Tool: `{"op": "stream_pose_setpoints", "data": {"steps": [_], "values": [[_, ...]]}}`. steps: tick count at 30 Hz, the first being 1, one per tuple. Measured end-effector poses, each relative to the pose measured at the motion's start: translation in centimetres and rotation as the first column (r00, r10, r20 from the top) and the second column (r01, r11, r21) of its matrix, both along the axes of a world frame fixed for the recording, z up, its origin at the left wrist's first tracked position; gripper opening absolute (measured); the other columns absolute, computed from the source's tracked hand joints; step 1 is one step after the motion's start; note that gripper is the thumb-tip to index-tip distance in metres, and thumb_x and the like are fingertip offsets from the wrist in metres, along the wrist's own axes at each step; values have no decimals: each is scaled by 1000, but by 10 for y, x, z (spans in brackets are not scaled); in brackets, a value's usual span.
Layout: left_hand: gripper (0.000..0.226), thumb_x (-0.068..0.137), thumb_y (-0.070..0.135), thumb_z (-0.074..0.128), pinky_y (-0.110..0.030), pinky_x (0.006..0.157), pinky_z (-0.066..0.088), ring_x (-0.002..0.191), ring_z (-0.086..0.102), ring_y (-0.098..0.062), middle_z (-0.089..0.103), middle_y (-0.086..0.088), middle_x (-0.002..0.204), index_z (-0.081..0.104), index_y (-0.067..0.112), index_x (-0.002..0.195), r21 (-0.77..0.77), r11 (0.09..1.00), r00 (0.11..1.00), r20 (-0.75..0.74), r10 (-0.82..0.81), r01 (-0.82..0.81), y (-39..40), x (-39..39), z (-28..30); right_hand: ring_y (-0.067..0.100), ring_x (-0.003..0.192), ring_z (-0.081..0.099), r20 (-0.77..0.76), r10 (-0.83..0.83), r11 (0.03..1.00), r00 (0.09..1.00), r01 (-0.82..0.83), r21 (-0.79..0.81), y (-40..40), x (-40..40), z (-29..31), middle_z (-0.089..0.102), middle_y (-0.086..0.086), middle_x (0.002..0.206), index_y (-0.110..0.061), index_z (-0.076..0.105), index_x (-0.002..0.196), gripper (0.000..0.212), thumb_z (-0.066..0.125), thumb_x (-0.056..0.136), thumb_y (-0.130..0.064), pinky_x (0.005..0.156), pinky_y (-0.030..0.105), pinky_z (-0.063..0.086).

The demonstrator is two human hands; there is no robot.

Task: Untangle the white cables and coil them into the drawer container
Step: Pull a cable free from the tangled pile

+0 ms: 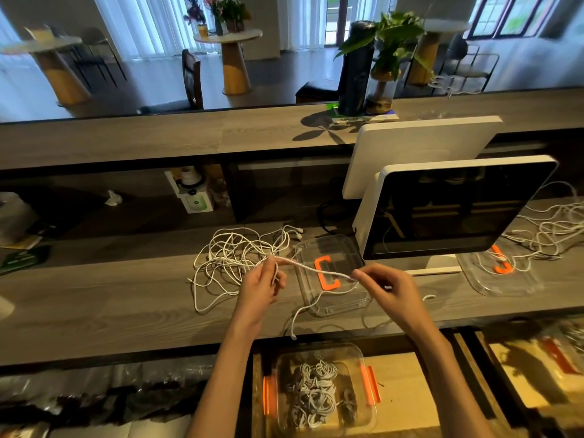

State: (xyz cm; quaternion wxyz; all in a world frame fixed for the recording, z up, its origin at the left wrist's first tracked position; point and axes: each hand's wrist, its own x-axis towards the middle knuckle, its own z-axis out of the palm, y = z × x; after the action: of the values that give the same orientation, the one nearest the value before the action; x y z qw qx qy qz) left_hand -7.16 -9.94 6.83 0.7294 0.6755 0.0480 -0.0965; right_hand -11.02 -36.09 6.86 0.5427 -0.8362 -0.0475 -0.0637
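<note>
1. The left hand pinches a white cable between thumb and fingertips, holding it above the grey counter.
2. The right hand pinches the same cable further along, so a short stretch runs taut between the two hands.
3. Beyond and to the left of the left hand, a tangled pile of white cables lies on the counter.
4. Between and just beyond the hands sits a clear lid with an orange handle; the held stretch crosses over it.
5. A loose end of cable hangs down below the hands, towards the counter's near edge.
6. Below both forearms, the open drawer holds a clear container with orange clips; coiled white cables lie inside it.
7. Beyond the right hand stands a monitor.
</note>
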Motion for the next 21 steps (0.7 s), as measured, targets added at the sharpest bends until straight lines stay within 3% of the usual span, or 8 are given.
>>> {"op": "stream_pose_setpoints", "data": {"steps": [4,8,10,12,14,16,18,21], "values": [[43,107,36,38,-17,48,34,66,51,-5,70,-3,91,73,12,117,-273,953,992,-41,121,-128,-6,-2,1,18,77,64,-73,78,996,994,-74,49,8,-5,-17,68,0,83,-29,76,106,21,63,94,-40,71,37,54],[46,108,36,34,-32,80,52,95,70,-19,75,-9,105,68,7,119,-494,835,967,-189,169,-242,-17,-1,6,14,83,68,-151,188,982,970,-181,60,22,-13,-30,71,-7,92,-24,72,109,16,63,98,-29,78,29,57],[44,109,35,33,-37,85,53,91,71,-23,74,-9,95,67,8,114,-607,734,949,-266,172,-303,-20,0,6,15,84,70,-194,243,970,950,-241,37,30,-17,-33,72,-12,93,-24,70,109,13,64,98,-29,81,34,60],[42,109,34,32,-29,70,51,69,63,-16,64,-5,79,65,8,110,-643,680,930,-319,181,-352,-22,2,2,17,85,72,-245,312,946,918,-325,-13,36,-21,-34,73,-7,94,-26,69,108,12,64,99,-33,82,40,61],[42,110,34,30,-21,51,38,54,44,-9,53,-1,72,63,7,108,-626,694,929,-318,188,-355,-23,3,-2,17,87,72,-281,395,908,875,-417,-24,41,-22,-31,73,-1,97,-27,69,109,10,64,100,-31,83,43,60],[43,110,33,30,-19,45,30,51,37,-8,50,0,71,62,6,108,-530,785,941,-273,199,-320,-23,2,-6,11,95,71,-287,471,866,834,-499,-31,43,-21,-22,72,-7,106,-27,70,112,12,65,101,-28,86,34,59],[41,110,32,31,-19,45,30,51,39,-8,52,-1,73,63,5,108,-299,924,962,-199,186,-241,-24,0,-8,6,103,67,-275,528,830,804,-557,-37,46,-20,-12,70,-12,112,-24,72,116,16,65,101,-25,87,24,55],[42,111,32,31,-19,48,34,55,44,-8,55,1,72,64,7,106,39,997,987,-142,71,-66,-29,-5,-7,10,107,66,-230,531,840,816,-543,14,48,-20,-3,69,-13,111,-23,76,115,18,67,99,-25,93,30,54]]}}
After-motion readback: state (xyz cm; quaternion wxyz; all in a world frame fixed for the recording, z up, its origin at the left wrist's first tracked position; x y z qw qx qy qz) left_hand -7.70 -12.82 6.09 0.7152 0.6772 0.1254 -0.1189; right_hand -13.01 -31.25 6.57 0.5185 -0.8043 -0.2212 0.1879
